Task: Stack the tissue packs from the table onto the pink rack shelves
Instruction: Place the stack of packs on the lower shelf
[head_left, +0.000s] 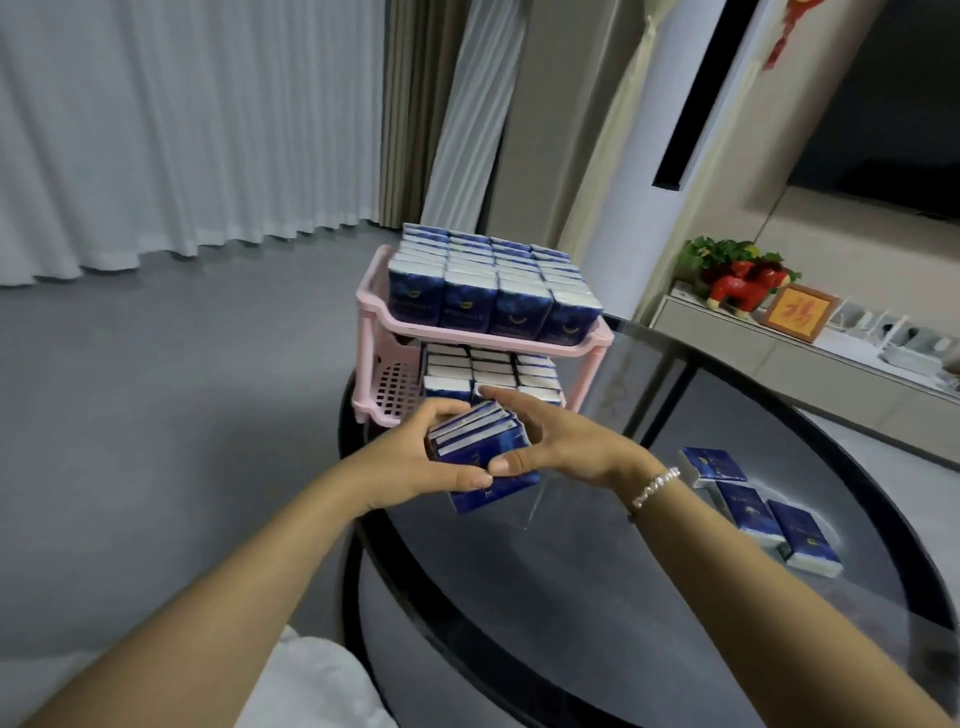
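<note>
A pink two-shelf rack (371, 306) stands at the far edge of the round glass table (597, 597). Its top shelf is full of upright blue tissue packs (491, 283). More packs (491, 371) fill most of the lower shelf, with bare pink grid at its left end. Just in front of the lower shelf, my left hand (415, 465) and my right hand (556, 441) both grip a small bundle of blue tissue packs (480, 447), held from either side. Three loose packs (758, 506) lie flat on the table to the right.
White curtains and grey floor lie to the left. A white column unit rises behind the rack. A low cabinet at the right carries a red horse figure (743, 288), a plant and a framed picture (800, 312). White cloth shows at the bottom.
</note>
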